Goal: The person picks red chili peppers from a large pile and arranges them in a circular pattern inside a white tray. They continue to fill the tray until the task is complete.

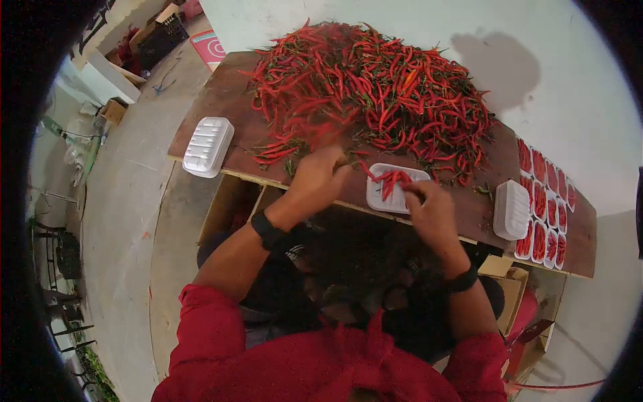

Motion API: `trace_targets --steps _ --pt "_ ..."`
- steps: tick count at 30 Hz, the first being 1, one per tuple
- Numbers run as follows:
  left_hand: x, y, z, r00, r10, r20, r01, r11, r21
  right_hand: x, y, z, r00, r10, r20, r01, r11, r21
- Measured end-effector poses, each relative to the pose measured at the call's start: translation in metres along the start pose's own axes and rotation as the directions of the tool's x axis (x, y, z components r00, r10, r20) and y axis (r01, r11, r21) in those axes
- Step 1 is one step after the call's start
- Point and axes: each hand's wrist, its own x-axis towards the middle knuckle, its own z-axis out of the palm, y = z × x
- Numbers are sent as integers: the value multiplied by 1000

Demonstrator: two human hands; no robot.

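Note:
A white tray (375,195) with several red chilies (390,181) in it lies at the table's front edge. My right hand (431,211) is over the tray's right side, its fingers curled together at the chilies; what they grip is too small to make out. To the left of the tray, my left hand (320,175) hangs at the front edge of the big chili pile (375,87), its fingers blurred. A few chilies (276,153) lie apart from the pile, left of that hand.
Stacks of upturned white trays stand at the table's left end (208,146) and right side (512,210). Rows of filled trays (540,201) lie at the far right. The brown table (231,87) meets a pale wall behind. Open cardboard boxes (512,295) are below.

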Motion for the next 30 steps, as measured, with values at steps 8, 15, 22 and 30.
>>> trace_targets --steps 8,15,22,30 --pt "2 3 4 998 19 63 -20 1000 13 25 41 -2 999 -27 -32 19 970 -243" --pt "4 0 3 997 15 82 -16 1000 11 37 40 6 995 59 78 -34 956 -291" --pt "6 -6 7 994 54 91 -57 998 35 42 40 9 991 83 103 -48 953 -301" --pt "7 -6 7 993 53 107 -55 998 16 44 39 13 981 143 131 -88 931 -356"
